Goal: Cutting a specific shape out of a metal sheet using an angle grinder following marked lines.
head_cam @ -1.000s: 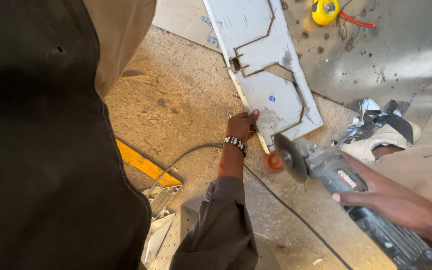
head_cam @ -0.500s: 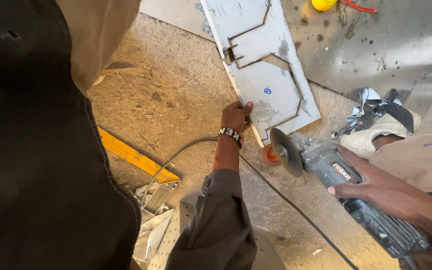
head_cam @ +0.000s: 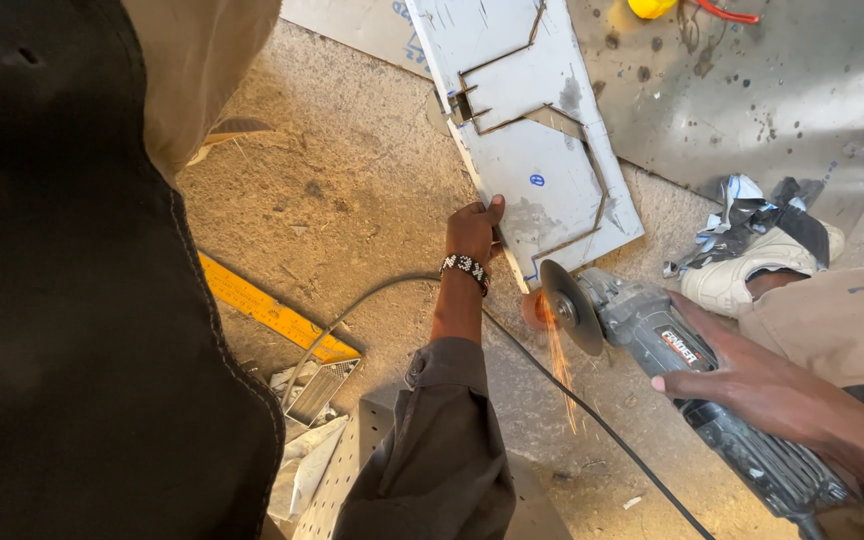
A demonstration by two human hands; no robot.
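My left hand, with a beaded band at the wrist, grips the left edge of a pale cut metal sheet lying on the ground. My right hand is closed around the body of a grey angle grinder. Its disc touches the sheet's lower edge, where there is an orange glow and sparks fall downward. The grinder's black cable runs across the ground under my left arm.
A yellow ruler lies at left beside a perforated metal piece. My white shoe rests at right. A large stained metal sheet and a yellow object lie at the top. A dark garment hides the left side.
The view has shifted slightly. Both hands keep their holds, and sparks now trail down from the disc at the sheet's lower edge.
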